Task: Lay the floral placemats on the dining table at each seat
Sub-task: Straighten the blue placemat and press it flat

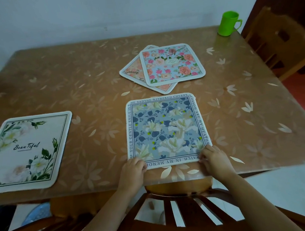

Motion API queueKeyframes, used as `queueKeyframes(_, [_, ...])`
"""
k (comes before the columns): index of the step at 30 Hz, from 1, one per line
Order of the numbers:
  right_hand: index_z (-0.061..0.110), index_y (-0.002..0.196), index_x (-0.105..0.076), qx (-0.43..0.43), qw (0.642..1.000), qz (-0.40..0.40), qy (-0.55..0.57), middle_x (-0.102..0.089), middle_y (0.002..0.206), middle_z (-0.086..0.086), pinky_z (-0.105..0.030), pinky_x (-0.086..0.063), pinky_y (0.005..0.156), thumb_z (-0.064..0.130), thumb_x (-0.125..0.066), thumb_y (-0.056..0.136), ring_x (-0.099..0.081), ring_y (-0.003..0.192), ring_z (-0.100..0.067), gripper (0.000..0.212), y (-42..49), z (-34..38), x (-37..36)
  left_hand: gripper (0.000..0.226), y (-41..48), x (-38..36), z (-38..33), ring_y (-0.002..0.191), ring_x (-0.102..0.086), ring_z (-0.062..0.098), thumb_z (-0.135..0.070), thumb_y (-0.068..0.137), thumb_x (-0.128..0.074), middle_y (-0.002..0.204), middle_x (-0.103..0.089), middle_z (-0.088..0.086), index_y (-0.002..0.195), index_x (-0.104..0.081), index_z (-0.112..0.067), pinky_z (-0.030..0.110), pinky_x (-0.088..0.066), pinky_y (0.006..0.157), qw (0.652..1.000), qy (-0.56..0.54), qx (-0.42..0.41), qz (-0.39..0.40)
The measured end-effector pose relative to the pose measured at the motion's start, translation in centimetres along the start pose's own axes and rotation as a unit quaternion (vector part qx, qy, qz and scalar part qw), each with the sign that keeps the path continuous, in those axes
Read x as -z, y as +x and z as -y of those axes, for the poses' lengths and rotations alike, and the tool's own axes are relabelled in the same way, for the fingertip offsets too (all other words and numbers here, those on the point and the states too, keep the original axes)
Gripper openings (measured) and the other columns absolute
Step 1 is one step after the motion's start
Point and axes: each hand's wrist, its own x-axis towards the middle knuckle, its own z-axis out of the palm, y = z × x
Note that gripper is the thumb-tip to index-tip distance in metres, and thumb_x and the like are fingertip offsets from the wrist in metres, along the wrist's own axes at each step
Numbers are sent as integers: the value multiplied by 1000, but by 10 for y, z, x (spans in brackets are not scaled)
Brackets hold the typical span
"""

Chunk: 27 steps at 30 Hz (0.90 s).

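A blue floral placemat (165,129) with a lettered border lies flat near the table's front edge. My left hand (134,168) grips its near left corner and my right hand (212,158) grips its near right corner. To the left, a white placemat (28,152) printed with green leaves and white flowers rests flat by the front edge. Farther back in the middle, a light-blue placemat with pink roses (171,63) sits on top of a peach placemat (132,69), the two stacked askew.
The table (83,84) has a brown cover with a pale flower pattern. A green plastic mug (228,23) stands at the back right corner. One wooden chair (183,213) is tucked in below my hands, another chair (279,41) at the right side.
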Motion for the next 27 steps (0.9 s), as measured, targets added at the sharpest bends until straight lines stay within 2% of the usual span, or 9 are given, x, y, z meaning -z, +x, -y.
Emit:
queueKeyframes(5, [6, 90, -61, 8, 1000, -13, 0, -60, 101, -9, -36, -40, 72, 12, -61, 81, -52, 92, -30, 11, -5, -5, 2, 5, 0, -1, 1, 87, -52, 22, -5, 81, -63, 88, -58, 5, 79, -61, -8, 36, -44, 76, 1000, -5, -1, -3])
queueKeyframes(9, [11, 93, -59, 12, 1000, -15, -4, -59, 101, -6, -39, -42, 73, 19, -62, 81, -51, 92, -29, 14, -8, -7, 5, 5, 0, -2, 1, 86, -52, 22, -5, 80, -64, 87, -58, 5, 78, -62, -8, 37, -44, 76, 1000, -11, 1, -4])
queueKeyframes(18, [13, 81, -57, 7, 1000, -16, 22, -59, 94, -4, -33, -38, 69, 24, -68, 78, -49, 88, -24, 15, -8, -4, 4, 6, -1, -3, 1, 83, -53, 22, -7, 78, -68, 85, -59, 5, 77, -62, -9, 33, -43, 73, 1000, -10, -1, -11])
queueKeyframes(23, [13, 82, -58, 1, 999, 1, 38, -58, 94, -2, -35, -44, 74, 24, -68, 78, -49, 91, -21, 16, -11, -2, 7, 11, -3, -3, 2, 79, -54, 22, -9, 74, -73, 82, -60, 5, 73, -62, -9, 33, -43, 70, 1000, -12, -1, -7])
queueKeyframes(27, [14, 84, -59, 0, 999, 13, 43, -58, 96, -1, -35, -45, 77, 26, -67, 79, -49, 92, -19, 15, -13, -1, 9, 10, -4, -3, 3, 82, -53, 19, -14, 76, -71, 83, -59, 2, 75, -62, -11, 31, -41, 73, 1000, -12, 7, 2])
